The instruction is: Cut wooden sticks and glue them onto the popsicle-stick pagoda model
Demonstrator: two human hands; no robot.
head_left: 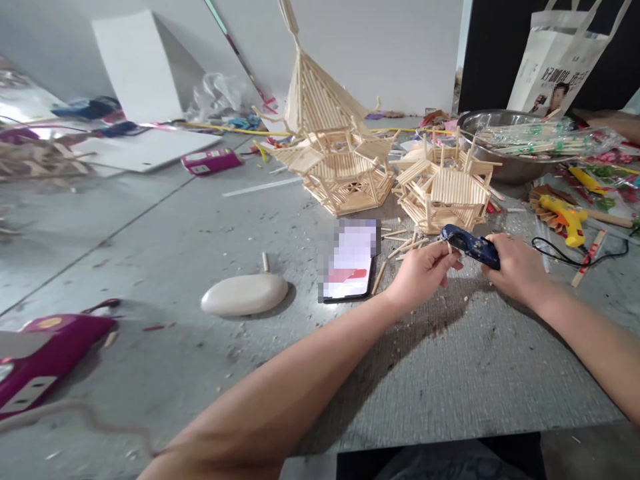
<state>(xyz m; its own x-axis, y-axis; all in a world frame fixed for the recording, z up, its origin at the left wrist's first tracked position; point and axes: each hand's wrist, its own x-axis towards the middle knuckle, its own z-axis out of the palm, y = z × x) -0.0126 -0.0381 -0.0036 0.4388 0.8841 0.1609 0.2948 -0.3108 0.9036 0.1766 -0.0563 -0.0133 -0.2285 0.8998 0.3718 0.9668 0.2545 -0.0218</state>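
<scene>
Left hand (pixel 423 273) pinches a thin wooden stick (pixel 436 244), fingers narrowed on it, tip fed into the blue cutter (pixel 470 244). Right hand (pixel 517 267) is wrapped round the cutter's handles, closed on them; how far the blades are squeezed cannot be told. Both hands hover low over the grey table (pixel 250 220), probably so the stick stays steady at the blades and offcuts drop on the surface.

Just beyond the hands: loose cut sticks (pixel 400 245) scattered on the table, close at hand. Behind them 2 stick-built pavilion models: the tall roofed one (pixel 330 147) and a lower open section (pixel 445 190), side by side, near but apart.

Phone (pixel 350 263) lies flat left of the left hand, screen up, within glance range. Pale smooth stone-like object (pixel 245 293) further left. Yellow glue gun (pixel 565 217) rests right of the models, its cord trailing. Metal bowl (pixel 493 127) behind holds packed sticks. Magenta box (pixel 45 353) at the near left edge.
</scene>
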